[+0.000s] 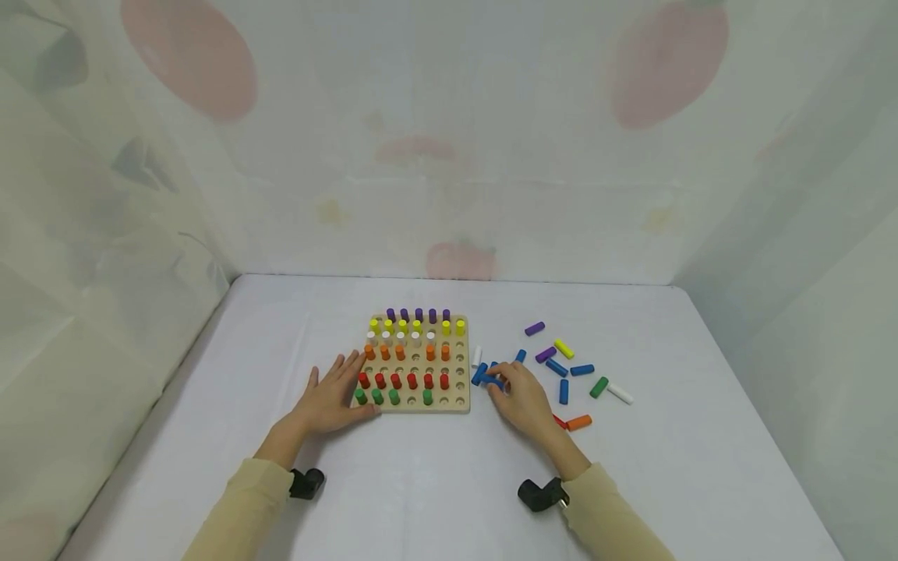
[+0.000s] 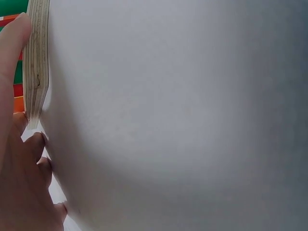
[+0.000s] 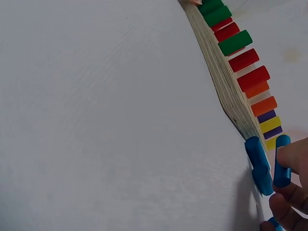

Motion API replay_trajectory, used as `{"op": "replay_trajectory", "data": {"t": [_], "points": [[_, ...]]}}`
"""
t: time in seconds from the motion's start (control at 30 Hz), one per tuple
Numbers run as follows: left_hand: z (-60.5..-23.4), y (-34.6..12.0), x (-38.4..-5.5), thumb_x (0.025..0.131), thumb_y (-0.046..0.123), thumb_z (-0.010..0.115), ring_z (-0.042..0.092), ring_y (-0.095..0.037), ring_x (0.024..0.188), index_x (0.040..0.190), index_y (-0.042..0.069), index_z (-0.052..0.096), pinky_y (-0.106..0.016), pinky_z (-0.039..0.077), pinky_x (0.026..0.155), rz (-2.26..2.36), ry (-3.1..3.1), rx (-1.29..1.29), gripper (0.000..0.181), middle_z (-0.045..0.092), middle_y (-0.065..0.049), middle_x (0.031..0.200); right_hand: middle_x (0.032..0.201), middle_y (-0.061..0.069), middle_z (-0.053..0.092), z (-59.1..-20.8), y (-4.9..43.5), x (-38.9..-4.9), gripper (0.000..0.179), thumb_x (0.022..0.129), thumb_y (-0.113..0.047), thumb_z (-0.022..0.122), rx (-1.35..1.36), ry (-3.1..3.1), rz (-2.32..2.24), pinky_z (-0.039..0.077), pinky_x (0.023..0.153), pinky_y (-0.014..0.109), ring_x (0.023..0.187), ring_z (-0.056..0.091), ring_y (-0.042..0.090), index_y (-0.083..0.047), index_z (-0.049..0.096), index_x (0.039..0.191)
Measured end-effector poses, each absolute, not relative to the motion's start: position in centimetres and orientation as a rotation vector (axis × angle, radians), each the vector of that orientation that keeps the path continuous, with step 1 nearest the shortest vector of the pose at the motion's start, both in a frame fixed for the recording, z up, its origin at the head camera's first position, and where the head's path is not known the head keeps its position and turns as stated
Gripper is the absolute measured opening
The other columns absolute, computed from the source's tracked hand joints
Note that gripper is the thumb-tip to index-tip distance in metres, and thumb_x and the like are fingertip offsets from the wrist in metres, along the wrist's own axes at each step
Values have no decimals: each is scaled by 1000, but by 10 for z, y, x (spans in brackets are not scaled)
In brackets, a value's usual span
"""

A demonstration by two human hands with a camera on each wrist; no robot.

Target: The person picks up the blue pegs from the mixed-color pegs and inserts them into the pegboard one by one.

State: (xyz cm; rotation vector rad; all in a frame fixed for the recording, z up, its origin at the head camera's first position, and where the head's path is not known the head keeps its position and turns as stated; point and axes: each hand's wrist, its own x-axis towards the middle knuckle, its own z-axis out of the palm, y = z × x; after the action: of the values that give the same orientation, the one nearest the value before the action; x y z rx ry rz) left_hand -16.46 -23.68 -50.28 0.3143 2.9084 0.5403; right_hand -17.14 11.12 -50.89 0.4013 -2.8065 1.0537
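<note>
Fingers [image 3: 285,211] of right hand [image 1: 521,399] pinch blue peg [image 3: 282,174]; left fingers [image 1: 349,375] spread; board layers [image 2: 37,62]: wrist views only.

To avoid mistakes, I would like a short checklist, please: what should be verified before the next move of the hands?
1. Blue peg pinched in right hand: ok.
2. Left hand touching the board: ok.
3. Free holes between orange pegs and red pegs: ok.
4. Pinched peg above a hole: not ok; it is beside the board.
5. Board's right side free of loose pegs: not ok; a white peg lies there.
6. Peg fits the hole: cannot tell.
</note>
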Motion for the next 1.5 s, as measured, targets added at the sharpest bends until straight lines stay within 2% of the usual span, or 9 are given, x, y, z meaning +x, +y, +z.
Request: {"op": "replay_trajectory", "data": {"t": [0.2, 0.5, 1.3, 1.5], "points": [[-503, -235, -165, 71, 70, 58, 12, -37, 140, 149, 17, 14, -66, 0, 106, 539, 2910, 320, 104, 17, -10, 154, 80, -3, 52, -507, 111, -173, 19, 85, -15, 65, 418, -2763, 1096, 39, 56, 20, 68, 45, 9, -13, 65, 104], [-505, -236, -165, 71, 71, 58, 11, -37, 140, 149, 17, 14, -66, -2, 106, 549, 2908, 323, 104, 16, -11, 154, 87, -2, 58, -504, 105, -176, 20, 86, -14, 64, 417, -2719, 1116, 47, 67, 24, 77, 51, 8, -11, 63, 105], [-505, -237, -164, 71, 68, 61, 11, -37, 140, 149, 17, 16, -66, -2, 106, 571, 2919, 314, 103, 17, -11, 154, 94, -1, 62, -491, 80, -194, 21, 87, -12, 60, 519, -2760, 1169, 49, 69, 21, 80, 55, 7, -9, 60, 108], [-507, -237, -165, 71, 69, 60, 10, -37, 140, 149, 16, 16, -67, -2, 105, 569, 2922, 327, 104, 17, -11, 154, 94, 1, 63, -486, 72, -198, 28, 86, -10, 61, 572, -2715, 1196, 50, 69, 22, 79, 57, 8, -9, 57, 114]]}}
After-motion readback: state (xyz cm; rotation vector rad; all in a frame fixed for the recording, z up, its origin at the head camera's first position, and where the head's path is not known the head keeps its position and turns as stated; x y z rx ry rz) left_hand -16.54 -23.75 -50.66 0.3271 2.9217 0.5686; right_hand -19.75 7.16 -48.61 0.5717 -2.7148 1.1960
